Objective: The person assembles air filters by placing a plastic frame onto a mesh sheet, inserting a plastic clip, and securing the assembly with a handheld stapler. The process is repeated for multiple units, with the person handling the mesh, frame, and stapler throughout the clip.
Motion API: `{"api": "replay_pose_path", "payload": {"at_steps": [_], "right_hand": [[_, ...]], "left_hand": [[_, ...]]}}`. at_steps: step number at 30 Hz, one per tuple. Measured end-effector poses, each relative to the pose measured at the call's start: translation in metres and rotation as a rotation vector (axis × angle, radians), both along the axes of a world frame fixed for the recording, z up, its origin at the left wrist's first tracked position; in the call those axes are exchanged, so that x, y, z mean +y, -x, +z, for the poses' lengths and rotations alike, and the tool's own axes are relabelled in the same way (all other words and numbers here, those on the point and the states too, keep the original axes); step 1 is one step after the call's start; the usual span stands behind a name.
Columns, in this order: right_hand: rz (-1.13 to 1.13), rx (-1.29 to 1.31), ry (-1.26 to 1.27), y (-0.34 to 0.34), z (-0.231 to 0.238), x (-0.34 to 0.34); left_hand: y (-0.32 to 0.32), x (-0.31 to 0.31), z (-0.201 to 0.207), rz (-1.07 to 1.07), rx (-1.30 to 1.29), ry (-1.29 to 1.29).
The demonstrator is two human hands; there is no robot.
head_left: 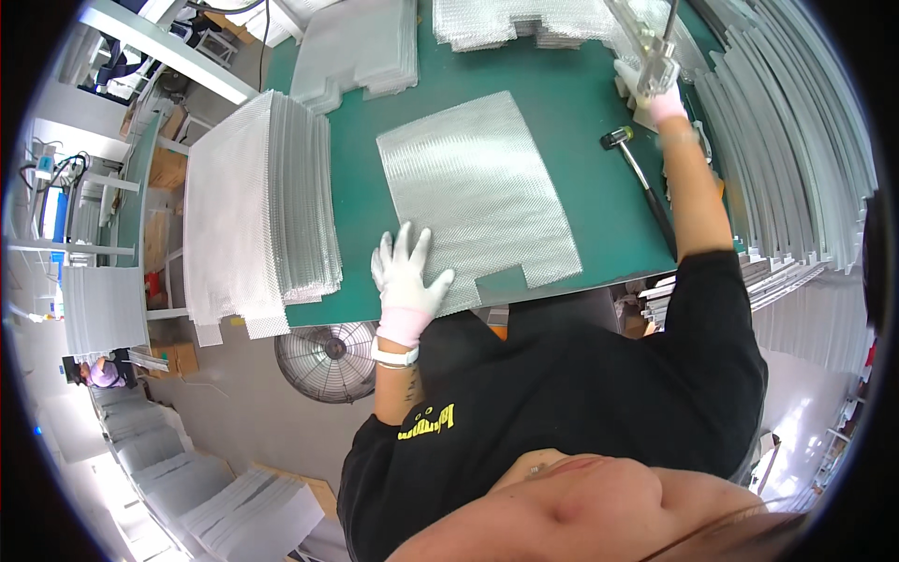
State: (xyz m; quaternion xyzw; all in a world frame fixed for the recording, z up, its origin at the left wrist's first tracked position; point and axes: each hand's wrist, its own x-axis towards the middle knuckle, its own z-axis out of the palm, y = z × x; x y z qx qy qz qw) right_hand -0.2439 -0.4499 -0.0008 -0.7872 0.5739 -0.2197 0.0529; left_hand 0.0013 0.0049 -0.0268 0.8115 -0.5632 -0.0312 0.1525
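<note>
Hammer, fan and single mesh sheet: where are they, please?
Hammer [646, 187]: head view, partway along its handle.
Fan [334, 349]: head view, on its hub.
Mesh sheet [479, 192]: head view, mid-surface.

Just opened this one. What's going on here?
A person's gloved left hand rests on the near left corner of a mesh sheet on a green table. The gloved right hand is at a metallic-looking tool, far right; whether it grips it is unclear. A mallet lies right of the sheet, a mesh stack stands left.
</note>
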Motion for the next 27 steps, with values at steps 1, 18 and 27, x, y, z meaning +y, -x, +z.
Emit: {"api": "replay_pose_path", "payload": {"at_steps": [1, 18, 27], "right_hand": [[-0.010, 0.099, 0.067, -0.006, -0.009, -0.030], [0.169, -0.376, 0.677, 0.010, 0.114, -0.047], [0.961, 0.094, 0.418, -0.020, 0.063, 0.201]], "left_hand": [[-0.003, -0.003, 0.003, -0.005, -0.003, -0.026], [0.016, 0.011, 0.045, -0.040, 0.158, 0.668], [0.080, -0.118, 0.059, -0.436, 1.709, 0.809]]}}
